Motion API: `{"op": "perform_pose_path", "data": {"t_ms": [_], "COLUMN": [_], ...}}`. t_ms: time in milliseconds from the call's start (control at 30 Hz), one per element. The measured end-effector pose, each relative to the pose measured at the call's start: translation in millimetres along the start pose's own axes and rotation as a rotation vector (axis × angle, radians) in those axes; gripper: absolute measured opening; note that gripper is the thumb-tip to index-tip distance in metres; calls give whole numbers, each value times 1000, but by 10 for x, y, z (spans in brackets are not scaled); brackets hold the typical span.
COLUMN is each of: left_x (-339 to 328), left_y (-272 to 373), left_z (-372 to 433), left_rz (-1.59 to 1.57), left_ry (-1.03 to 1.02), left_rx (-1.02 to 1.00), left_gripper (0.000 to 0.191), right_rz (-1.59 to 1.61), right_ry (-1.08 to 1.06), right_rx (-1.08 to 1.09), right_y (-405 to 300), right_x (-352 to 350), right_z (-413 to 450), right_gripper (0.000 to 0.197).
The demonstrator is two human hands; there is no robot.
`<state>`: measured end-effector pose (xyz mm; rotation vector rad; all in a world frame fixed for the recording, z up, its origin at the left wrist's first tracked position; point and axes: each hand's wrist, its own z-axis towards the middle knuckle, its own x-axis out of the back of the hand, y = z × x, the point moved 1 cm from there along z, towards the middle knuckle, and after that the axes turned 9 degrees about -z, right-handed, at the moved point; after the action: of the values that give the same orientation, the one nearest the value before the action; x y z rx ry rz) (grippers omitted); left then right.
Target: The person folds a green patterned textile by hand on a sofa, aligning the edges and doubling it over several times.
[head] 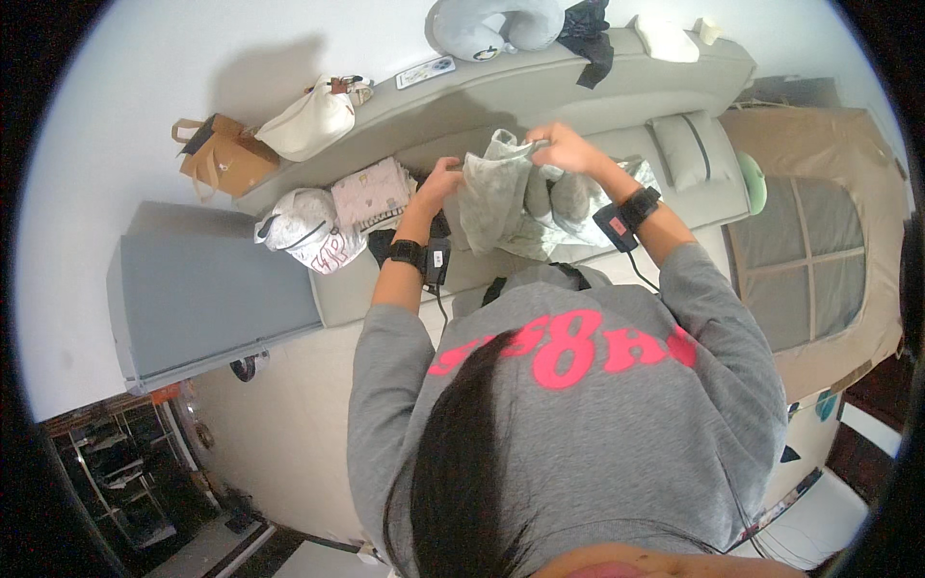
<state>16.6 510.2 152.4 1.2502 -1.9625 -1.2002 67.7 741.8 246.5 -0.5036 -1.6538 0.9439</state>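
A pale grey-green cloth (495, 191), thin and wrinkled, hangs in front of me over the sofa seat. Its upper edge is pinched in the fingers of my right hand (569, 149). My left hand (436, 186) has its fingertips at the cloth's other upper side and appears to grip it there. Between the hands a loop of the same fabric (504, 139) sticks up. Just below my right hand are two rounded grey soft shapes (555, 196), partly covered. More pale mottled fabric (571, 235) spreads on the seat beneath; whether it is one piece with the cloth is unclear.
The beige sofa (636, 97) runs across the view. Left of my hands lie folded pink fabric (372, 191) and a white cap (300, 220). A neck pillow (498, 29), a remote control (426, 72) and a cream bag (311, 119) rest along the backrest. A cushion (683, 150) sits right.
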Motion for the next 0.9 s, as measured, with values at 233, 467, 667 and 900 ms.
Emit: {"op": "perform_pose_path", "data": {"t_ms": [233, 467, 667, 900], "left_x": [-4, 249, 384, -192], "left_y": [45, 425, 385, 574], "left_z": [-139, -713, -448, -16], "left_rz": [-167, 22, 18, 502], "left_ry": [-401, -150, -165, -219], "left_rx": [32, 20, -295, -540], "left_gripper": [28, 20, 14, 19], "right_rz": [-26, 14, -43, -64], "right_ry": [-9, -24, -133, -250], "right_rx": [43, 74, 127, 208], "right_y": [86, 193, 139, 140], "right_x": [-31, -79, -232, -345], "right_z": [-108, -208, -248, -329], "right_gripper": [18, 22, 25, 30]}}
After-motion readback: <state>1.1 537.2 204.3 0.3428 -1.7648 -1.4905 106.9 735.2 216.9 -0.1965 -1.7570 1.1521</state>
